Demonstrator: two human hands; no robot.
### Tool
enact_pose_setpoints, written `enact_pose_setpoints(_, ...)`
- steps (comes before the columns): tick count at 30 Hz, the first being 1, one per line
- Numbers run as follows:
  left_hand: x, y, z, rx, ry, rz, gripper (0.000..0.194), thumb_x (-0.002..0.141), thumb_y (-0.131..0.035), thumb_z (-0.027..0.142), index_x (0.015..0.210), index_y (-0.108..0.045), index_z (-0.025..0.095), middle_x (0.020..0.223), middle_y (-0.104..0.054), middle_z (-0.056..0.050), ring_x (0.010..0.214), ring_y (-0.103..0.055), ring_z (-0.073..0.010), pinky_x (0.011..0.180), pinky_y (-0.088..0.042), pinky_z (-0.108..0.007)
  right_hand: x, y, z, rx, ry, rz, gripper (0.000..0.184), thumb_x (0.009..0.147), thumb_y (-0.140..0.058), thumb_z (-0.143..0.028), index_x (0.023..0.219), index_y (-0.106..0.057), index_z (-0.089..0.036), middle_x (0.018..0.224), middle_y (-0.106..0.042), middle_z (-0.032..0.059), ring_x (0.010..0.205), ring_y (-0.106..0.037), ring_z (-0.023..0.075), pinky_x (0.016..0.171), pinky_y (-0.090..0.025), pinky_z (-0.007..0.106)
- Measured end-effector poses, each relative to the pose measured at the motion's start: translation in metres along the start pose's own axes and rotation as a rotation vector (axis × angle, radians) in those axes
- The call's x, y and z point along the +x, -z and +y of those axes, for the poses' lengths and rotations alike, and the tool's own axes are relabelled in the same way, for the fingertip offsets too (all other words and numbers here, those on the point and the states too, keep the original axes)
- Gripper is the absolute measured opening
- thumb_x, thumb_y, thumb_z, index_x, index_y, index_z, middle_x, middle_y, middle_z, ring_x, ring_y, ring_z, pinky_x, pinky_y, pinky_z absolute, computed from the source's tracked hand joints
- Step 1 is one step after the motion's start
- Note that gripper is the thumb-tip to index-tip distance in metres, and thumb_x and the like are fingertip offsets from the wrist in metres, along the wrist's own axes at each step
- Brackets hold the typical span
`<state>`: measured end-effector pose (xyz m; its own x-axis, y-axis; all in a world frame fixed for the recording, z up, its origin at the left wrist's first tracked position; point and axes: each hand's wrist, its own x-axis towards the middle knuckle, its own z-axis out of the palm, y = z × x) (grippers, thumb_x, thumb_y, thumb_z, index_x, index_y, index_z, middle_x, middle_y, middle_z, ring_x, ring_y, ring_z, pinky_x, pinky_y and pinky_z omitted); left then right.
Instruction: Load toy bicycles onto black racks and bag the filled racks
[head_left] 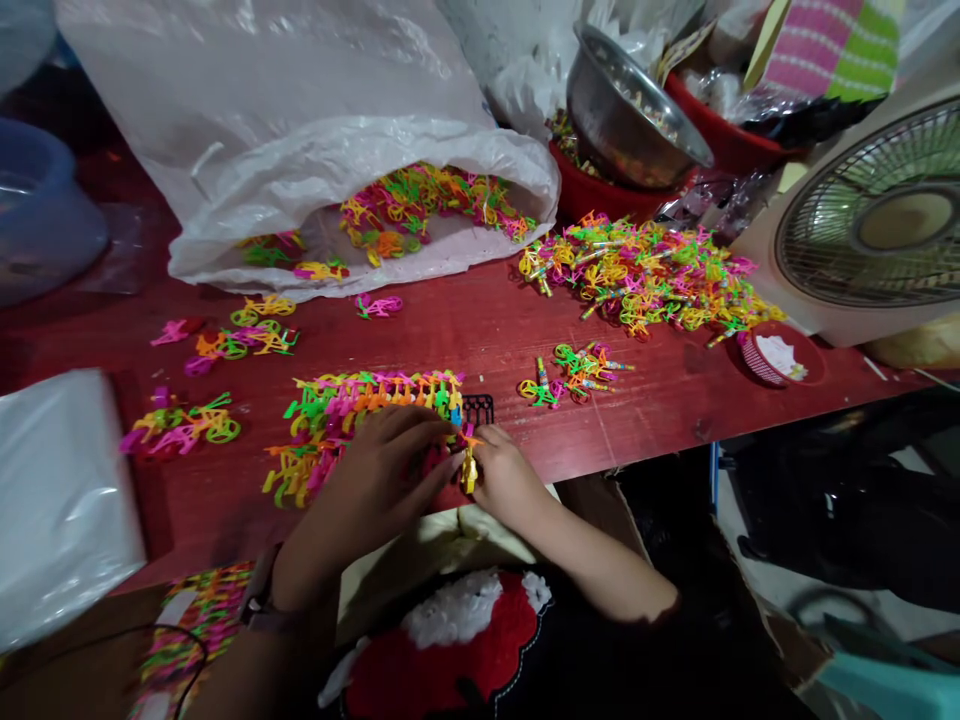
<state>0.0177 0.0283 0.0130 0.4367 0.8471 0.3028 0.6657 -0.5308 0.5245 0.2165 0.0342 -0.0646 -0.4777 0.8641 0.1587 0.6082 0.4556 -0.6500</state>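
Note:
My left hand [375, 480] and my right hand [506, 476] meet over the front edge of the red wooden table [517, 335]. My right fingers pinch a small yellow plastic toy bicycle [469, 470]. My left fingertips close on a small orange-pink plastic piece [467, 436] just above it. A long row of neon plastic toy bicycles [360, 420] lies against my left hand, partly hidden by it. Beside my fingertips stands a small black plastic rack [478, 408]. A white plastic bag [360, 200] spills more neon bicycles at the back.
A large heap of neon bicycles [637, 275] lies back right, with smaller clusters [180, 425] around the table. Behind stand a steel bowl [626, 110] in a red basin [611, 190]. A desk fan [877, 215] sits right, a folded plastic sheet [60, 500] left.

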Motion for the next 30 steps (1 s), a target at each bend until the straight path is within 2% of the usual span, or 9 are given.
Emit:
enact_pose_setpoints(2, 0.002, -0.003, 0.0, 0.038, -0.031, -0.002, 0.027, 0.098, -0.066, 0.037, 0.12, -0.067, 0.021, 0.118, -0.067, -0.009, 0.108, -0.062, -0.0264, 0.092, -0.049, -0.043, 0.001, -0.001, -0.002, -0.023, 0.008, -0.006, 0.026, 0.081, -0.06, 0.001, 0.097, -0.068, -0.017, 0.103, -0.065, 0.0113, 0.101, -0.059, 0.0257, 0.093, -0.054, 0.039)
enact_pose_setpoints(7, 0.009, -0.011, 0.001, 0.084, -0.06, -0.022, 0.008, 0.1, -0.062, 0.024, 0.1, -0.069, 0.02, 0.105, -0.069, -0.007, 0.099, -0.061, -0.0257, 0.088, -0.047, -0.042, 0.002, -0.003, -0.005, -0.028, 0.002, 0.003, 0.026, 0.083, -0.058, 0.003, 0.097, -0.068, -0.017, 0.102, -0.065, 0.0115, 0.099, -0.058, 0.0255, 0.093, -0.053, 0.04)
enact_pose_setpoints(10, 0.011, -0.012, 0.001, 0.078, -0.067, -0.038, 0.008, 0.1, -0.061, 0.021, 0.101, -0.068, 0.02, 0.103, -0.069, -0.007, 0.096, -0.06, -0.0246, 0.086, -0.048, -0.041, 0.002, -0.004, -0.007, -0.043, -0.025, 0.002, 0.027, 0.082, -0.057, 0.004, 0.096, -0.067, -0.017, 0.1, -0.063, 0.0103, 0.096, -0.056, 0.0249, 0.088, -0.051, 0.038)
enact_pose_setpoints(15, 0.01, -0.011, 0.002, 0.04, -0.064, 0.018, 0.013, 0.103, -0.055, 0.019, 0.096, -0.066, 0.017, 0.098, -0.068, -0.008, 0.093, -0.06, -0.0226, 0.085, -0.051, -0.039, 0.0, -0.01, -0.007, -0.094, -0.028, 0.022, 0.032, 0.08, -0.057, 0.005, 0.102, -0.067, -0.016, 0.102, -0.06, 0.0113, 0.099, -0.051, 0.0269, 0.086, -0.048, 0.039)
enact_pose_setpoints(18, 0.008, -0.011, 0.0, 0.009, -0.073, 0.024, 0.013, 0.103, -0.054, 0.019, 0.1, -0.066, 0.017, 0.102, -0.068, -0.009, 0.095, -0.063, -0.0235, 0.085, -0.053, -0.04, 0.0, -0.015, -0.004, -0.105, -0.03, 0.079, 0.025, 0.085, -0.056, 0.001, 0.098, -0.069, -0.017, 0.099, -0.059, 0.011, 0.1, -0.049, 0.0281, 0.086, -0.047, 0.04)
enact_pose_setpoints(21, 0.003, -0.01, -0.001, -0.018, -0.05, 0.046, 0.014, 0.101, -0.059, 0.021, 0.115, -0.064, 0.018, 0.115, -0.066, -0.011, 0.108, -0.064, -0.025, 0.093, -0.055, -0.042, 0.0, -0.013, -0.001, 0.0, -0.043, 0.096, 0.015, 0.092, -0.059, -0.007, 0.09, -0.07, -0.017, 0.096, -0.058, 0.0092, 0.097, -0.052, 0.0259, 0.085, -0.048, 0.039)
enact_pose_setpoints(25, -0.007, -0.008, 0.005, -0.044, -0.063, 0.119, 0.038, 0.099, -0.065, 0.023, 0.134, -0.052, 0.021, 0.13, -0.059, -0.013, 0.122, -0.059, -0.0262, 0.103, -0.053, -0.044, 0.002, 0.019, 0.009, 0.191, 0.034, -0.006, 0.015, 0.092, -0.064, -0.01, 0.099, -0.073, -0.019, 0.102, -0.065, 0.0071, 0.098, -0.059, 0.0222, 0.09, -0.051, 0.037)
enact_pose_setpoints(27, -0.013, -0.008, 0.01, -0.017, -0.046, 0.152, 0.042, 0.097, -0.068, 0.026, 0.134, -0.049, 0.021, 0.129, -0.059, -0.014, 0.122, -0.058, -0.0277, 0.103, -0.052, -0.046, 0.006, 0.047, 0.024, 0.187, 0.051, 0.058, 0.027, 0.094, -0.057, -0.008, 0.111, -0.074, -0.021, 0.108, -0.069, 0.0072, 0.103, -0.062, 0.0216, 0.095, -0.051, 0.038)
enact_pose_setpoints(30, -0.018, -0.014, 0.014, 0.081, 0.004, 0.151, 0.037, 0.094, -0.072, 0.031, 0.123, -0.05, 0.022, 0.122, -0.062, -0.012, 0.114, -0.059, -0.03, 0.098, -0.05, -0.05, 0.017, 0.087, 0.056, -0.105, -0.049, 0.232, 0.045, 0.094, -0.045, -0.002, 0.121, -0.075, -0.023, 0.12, -0.068, 0.0109, 0.115, -0.058, 0.0256, 0.103, -0.045, 0.045)
